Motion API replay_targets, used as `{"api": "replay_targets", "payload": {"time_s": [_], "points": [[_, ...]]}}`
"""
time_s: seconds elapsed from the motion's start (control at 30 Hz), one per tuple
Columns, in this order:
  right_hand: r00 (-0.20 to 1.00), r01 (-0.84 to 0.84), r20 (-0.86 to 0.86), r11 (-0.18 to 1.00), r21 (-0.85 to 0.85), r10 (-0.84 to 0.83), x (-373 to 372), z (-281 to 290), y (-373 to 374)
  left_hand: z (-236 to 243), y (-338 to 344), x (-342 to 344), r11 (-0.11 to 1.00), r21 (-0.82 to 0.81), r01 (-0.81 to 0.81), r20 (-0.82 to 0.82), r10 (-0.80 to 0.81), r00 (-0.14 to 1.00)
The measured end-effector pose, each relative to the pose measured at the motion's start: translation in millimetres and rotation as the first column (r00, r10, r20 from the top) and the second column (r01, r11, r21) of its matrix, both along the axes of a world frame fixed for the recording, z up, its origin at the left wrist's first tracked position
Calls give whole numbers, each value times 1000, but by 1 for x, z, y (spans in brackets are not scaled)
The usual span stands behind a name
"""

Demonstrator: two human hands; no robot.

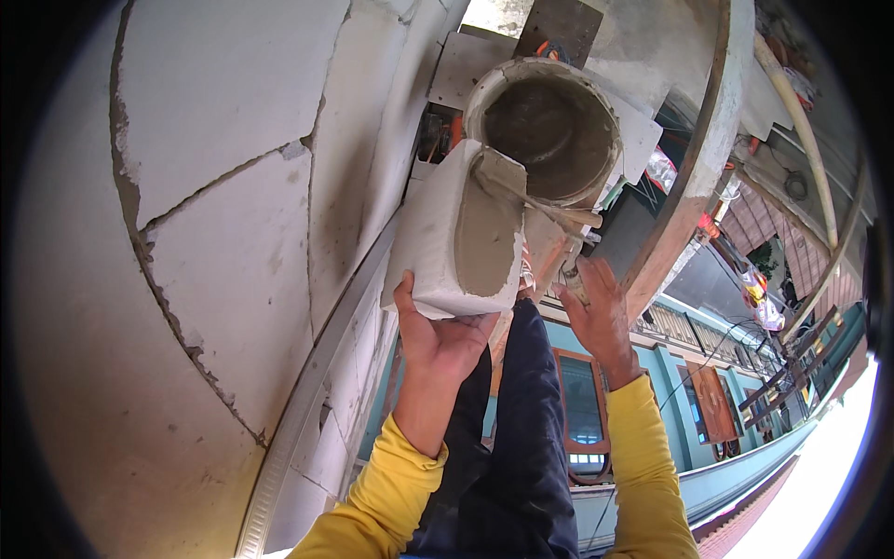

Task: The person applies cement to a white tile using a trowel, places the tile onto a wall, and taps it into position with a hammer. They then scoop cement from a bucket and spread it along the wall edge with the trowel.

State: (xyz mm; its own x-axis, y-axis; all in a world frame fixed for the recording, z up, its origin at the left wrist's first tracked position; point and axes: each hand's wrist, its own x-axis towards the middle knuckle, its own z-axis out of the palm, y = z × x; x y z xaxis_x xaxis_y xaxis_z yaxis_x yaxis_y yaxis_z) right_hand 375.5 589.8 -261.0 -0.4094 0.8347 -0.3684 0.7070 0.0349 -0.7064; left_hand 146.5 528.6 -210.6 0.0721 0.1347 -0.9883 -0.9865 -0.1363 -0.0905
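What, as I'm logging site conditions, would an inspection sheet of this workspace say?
Surface: pale boards beside the bucket.
Job's things: white block with grey paste on one face; wooden-handled tool reaching toward that face; bucket holding more paste.
Clutter: small orange item left of the bucket.
Hands: left hand supports the block, thumb on its side; right hand is near the tool's handle, its grip unclear.
Cables: dark coil, possibly cable, at right.
Surroundings: pale block wall at left; turquoise building at lower right.
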Motion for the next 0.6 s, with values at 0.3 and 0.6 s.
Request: {"api": "replay_targets", "payload": {"time_s": [0.3,0.6], "points": [[988,-83,-120,985,153,101,17,31,-91,-20,-19,-11,984,165,74,30,-80,996],[987,159,-12,964,214,-160,-10,-66,-46,1,-4,-3,999,-31,18,44,-16,999]]}}
